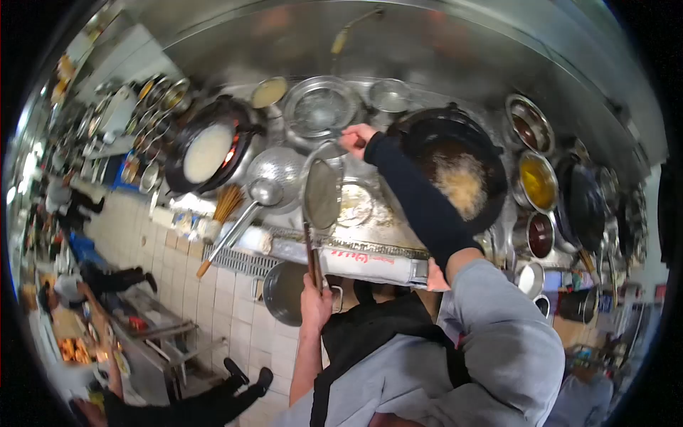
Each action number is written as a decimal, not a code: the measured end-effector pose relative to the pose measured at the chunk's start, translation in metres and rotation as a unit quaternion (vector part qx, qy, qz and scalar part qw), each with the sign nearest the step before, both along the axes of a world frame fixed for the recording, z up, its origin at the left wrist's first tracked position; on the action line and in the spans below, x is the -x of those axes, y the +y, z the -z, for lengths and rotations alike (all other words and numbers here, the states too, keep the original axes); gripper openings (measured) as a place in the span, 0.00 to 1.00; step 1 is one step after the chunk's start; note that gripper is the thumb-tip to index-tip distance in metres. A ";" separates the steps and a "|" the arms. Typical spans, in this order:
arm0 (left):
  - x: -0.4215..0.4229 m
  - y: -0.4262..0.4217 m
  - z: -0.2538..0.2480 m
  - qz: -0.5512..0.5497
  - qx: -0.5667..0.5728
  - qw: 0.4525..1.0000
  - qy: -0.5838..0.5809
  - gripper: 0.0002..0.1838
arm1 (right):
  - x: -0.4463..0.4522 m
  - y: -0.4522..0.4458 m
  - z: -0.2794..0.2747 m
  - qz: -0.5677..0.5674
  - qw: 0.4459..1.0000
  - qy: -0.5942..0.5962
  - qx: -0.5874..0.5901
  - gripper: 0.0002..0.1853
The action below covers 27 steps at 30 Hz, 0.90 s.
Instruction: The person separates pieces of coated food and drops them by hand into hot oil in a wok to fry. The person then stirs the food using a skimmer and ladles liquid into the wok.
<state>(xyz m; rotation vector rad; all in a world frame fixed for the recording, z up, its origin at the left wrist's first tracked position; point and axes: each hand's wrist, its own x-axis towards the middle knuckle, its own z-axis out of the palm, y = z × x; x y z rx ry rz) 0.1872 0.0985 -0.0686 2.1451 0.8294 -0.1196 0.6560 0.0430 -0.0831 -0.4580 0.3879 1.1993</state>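
Note:
My left hand [315, 306] is wrapped round the brown handle of a round, fine-mesh strainer [322, 193], tilted above the steel stove top. By the strainer's far rim, my right hand [358, 140] has its fingers closed; whatever they pinch is too small to make out. That arm, in a dark sleeve cover, reaches across the near-left side of a black wok [491, 146]. Pale, frothy food [461, 186] sits in dark liquid inside it. Left of the strainer, a ladle [265, 192] rests on a perforated colander [279, 171].
At left stands another wok [238, 121] with whitish liquid, flames glowing beside it. A steel basin [321, 107] lies behind the strainer. Bowls of yellow liquid [537, 181] and dark sauce [538, 236] line the right. A pot [281, 295] is below the stove edge. Several people are at left.

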 end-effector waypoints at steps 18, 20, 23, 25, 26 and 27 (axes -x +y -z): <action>-0.010 0.022 0.019 0.028 -0.046 0.988 -0.145 0.28 | -0.008 -0.091 -0.057 0.142 0.946 -0.290 0.023 0.21; -0.011 0.020 0.005 0.001 0.006 0.993 -0.121 0.26 | 0.011 -0.069 -0.062 0.024 0.809 -0.495 0.317 0.22; -0.009 0.019 -0.002 -0.010 0.036 0.997 -0.071 0.24 | 0.022 -0.035 -0.045 -0.090 0.553 -0.623 0.546 0.18; -0.003 0.018 0.004 -0.021 0.082 0.992 -0.089 0.24 | 0.026 -0.008 -0.031 -0.118 0.354 -0.683 0.628 0.16; -0.001 0.017 0.004 -0.030 0.102 0.991 -0.087 0.24 | 0.027 -0.004 -0.035 -0.187 0.384 -0.680 0.596 0.16; 0.001 0.017 0.004 -0.037 0.121 0.988 -0.086 0.24 | 0.032 0.002 -0.035 -0.176 0.390 -0.685 0.590 0.14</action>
